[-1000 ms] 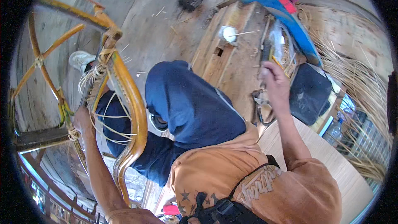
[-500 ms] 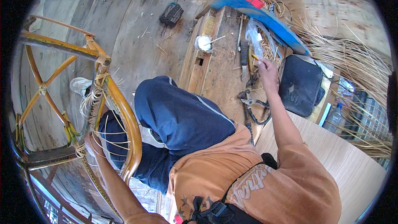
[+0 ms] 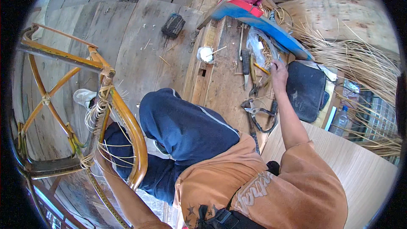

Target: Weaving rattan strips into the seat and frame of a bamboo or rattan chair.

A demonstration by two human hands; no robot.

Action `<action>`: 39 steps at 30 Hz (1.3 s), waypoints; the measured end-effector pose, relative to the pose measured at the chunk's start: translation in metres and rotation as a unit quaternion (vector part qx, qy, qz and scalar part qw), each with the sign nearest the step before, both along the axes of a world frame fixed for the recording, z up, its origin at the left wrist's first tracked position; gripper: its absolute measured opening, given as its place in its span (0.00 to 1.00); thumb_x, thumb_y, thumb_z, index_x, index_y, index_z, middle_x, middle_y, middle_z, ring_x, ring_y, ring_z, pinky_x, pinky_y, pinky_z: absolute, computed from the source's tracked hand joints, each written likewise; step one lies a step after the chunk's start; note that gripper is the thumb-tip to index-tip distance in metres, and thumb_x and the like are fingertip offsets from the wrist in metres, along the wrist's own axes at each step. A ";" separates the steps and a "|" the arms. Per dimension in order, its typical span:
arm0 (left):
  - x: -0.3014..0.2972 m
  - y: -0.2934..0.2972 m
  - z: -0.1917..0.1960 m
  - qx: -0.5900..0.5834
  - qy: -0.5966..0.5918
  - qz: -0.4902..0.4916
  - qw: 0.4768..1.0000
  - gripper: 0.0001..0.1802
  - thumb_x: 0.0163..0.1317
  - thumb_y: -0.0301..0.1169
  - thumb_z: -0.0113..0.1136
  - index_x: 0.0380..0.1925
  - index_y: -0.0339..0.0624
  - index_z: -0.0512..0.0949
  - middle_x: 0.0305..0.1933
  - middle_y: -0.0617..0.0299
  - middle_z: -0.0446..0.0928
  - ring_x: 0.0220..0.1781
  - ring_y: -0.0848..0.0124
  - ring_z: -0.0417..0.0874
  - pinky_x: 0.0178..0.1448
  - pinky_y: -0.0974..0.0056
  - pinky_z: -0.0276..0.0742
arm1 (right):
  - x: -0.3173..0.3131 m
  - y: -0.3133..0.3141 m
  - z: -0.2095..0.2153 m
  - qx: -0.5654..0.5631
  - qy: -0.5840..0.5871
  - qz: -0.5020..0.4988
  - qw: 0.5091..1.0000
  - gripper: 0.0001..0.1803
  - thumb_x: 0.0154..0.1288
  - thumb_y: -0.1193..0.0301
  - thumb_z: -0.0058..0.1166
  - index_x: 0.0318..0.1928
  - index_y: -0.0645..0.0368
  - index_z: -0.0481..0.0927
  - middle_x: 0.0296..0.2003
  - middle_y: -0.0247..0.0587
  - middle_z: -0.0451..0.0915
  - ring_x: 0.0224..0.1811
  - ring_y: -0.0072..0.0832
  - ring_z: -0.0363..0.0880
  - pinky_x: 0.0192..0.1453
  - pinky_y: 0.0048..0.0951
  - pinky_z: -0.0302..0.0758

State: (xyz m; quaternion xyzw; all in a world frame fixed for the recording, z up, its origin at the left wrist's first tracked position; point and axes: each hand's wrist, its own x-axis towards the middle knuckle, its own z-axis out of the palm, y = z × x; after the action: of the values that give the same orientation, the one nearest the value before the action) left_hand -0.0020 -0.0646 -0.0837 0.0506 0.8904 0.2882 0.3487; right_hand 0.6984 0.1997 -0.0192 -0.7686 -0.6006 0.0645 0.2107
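Observation:
My left hand [image 3: 101, 154] is at the near side of a rattan chair frame [image 3: 137, 148], behind loose cane strands [image 3: 116, 150]; its fingers are hidden. Cane binding [image 3: 101, 116] wraps the frame's joint, with several loose ends sticking out. On the right, my right hand [image 3: 279, 75] is over the wooden bench's far side, its fingers drawn together; whether something small is between them I cannot make out. Beside its fingertips are a clear plastic bag [image 3: 255, 46] with cane scraps and a thin yellow stick [image 3: 262, 68]. A dark-handled knife [image 3: 245, 63] and pliers [image 3: 256, 111] lie on the bench.
A white cup-like lump with a stick [image 3: 205, 54] sits on the bench [image 3: 220, 85]. A black case [image 3: 304, 93], a blue curved board [image 3: 271, 32], bundled cane [image 3: 352, 55] and a plastic bottle [image 3: 340, 121] line the right. A dark block [image 3: 173, 25] rests on the plank floor.
My right hand has moved slightly right, away from the yellow stick, more of which now shows. The whole view has shifted a little. My left hand stays by the chair frame.

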 end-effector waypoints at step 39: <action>-0.010 -0.030 -0.012 0.208 -0.371 0.243 0.872 0.04 0.60 0.28 0.53 0.31 0.42 0.76 0.24 0.66 0.77 0.23 0.76 0.78 0.24 0.73 0.77 | 0.028 0.026 0.023 -0.174 0.121 0.050 0.976 0.10 0.56 0.71 0.54 0.38 0.60 0.78 0.26 0.38 0.78 0.32 0.28 0.79 0.38 0.30 0.72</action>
State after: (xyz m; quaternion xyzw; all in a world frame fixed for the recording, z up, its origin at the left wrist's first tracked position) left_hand -0.0120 -0.0946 -0.0962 -0.2069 0.5994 0.5400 0.5534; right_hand 0.7267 0.2259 0.0036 -0.7492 -0.5877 0.2707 0.1414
